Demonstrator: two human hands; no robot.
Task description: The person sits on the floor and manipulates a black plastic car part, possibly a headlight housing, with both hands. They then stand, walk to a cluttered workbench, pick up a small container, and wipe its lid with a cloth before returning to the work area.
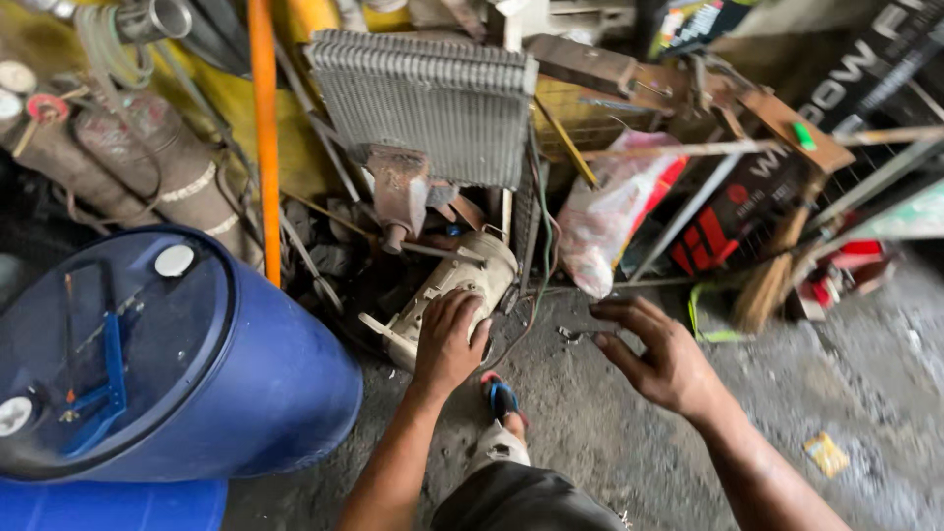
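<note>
My left hand (pixel 447 339) rests palm down on a dirty cream-coloured metal motor-like unit (pixel 457 280) that lies on the ground among scrap. Its fingers curl over the unit's near end. My right hand (pixel 659 354) hovers to the right with fingers spread and slightly curled, holding nothing. A small metal piece (pixel 573 334) lies on the ground just left of its fingertips. My foot in a blue and red sandal (pixel 501 398) stands between my arms.
A large blue plastic drum (pixel 256 383) stands at the left. Behind the unit lean a finned grey radiator core (pixel 428 103), rusty cylinders (pixel 147 167), an orange pole (pixel 264 138), a plastic bag (pixel 615 211), a broom (pixel 767 280) and cartons. Grey concrete floor (pixel 846 383) lies at right.
</note>
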